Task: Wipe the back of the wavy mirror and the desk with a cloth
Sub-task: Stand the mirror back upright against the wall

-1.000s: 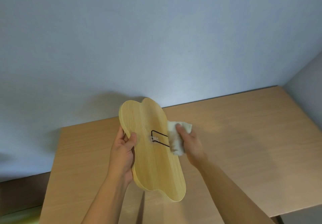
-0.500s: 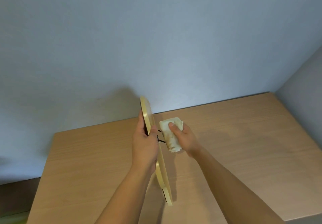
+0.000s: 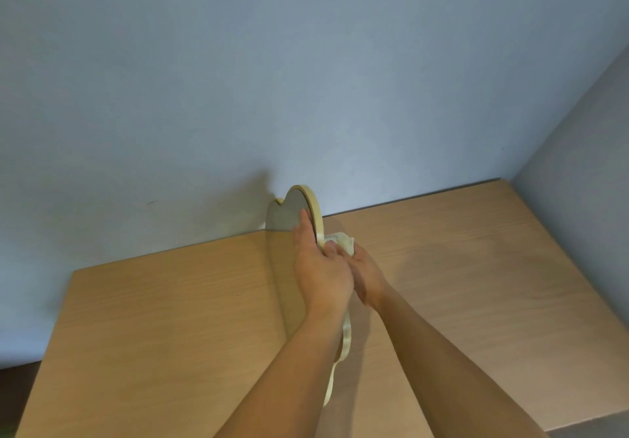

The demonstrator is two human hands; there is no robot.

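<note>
Pale wood, grey glass and a blue-grey wall

The wavy mirror (image 3: 289, 219) has a light yellow wooden rim, and its glass, left of the left hand's fingers (image 3: 304, 223), shows a flat grey with a band of the desk's tan colour below. The cloth (image 3: 343, 241), just right of these fingers, is cream-white with faint darker folds. The desk (image 3: 163, 318) is warm light brown with fine straight grain lines along its width, and it has one small dark speck. The wall (image 3: 306, 80) behind is plain blue-grey, darker where a soft shadow falls left of the mirror.
</note>
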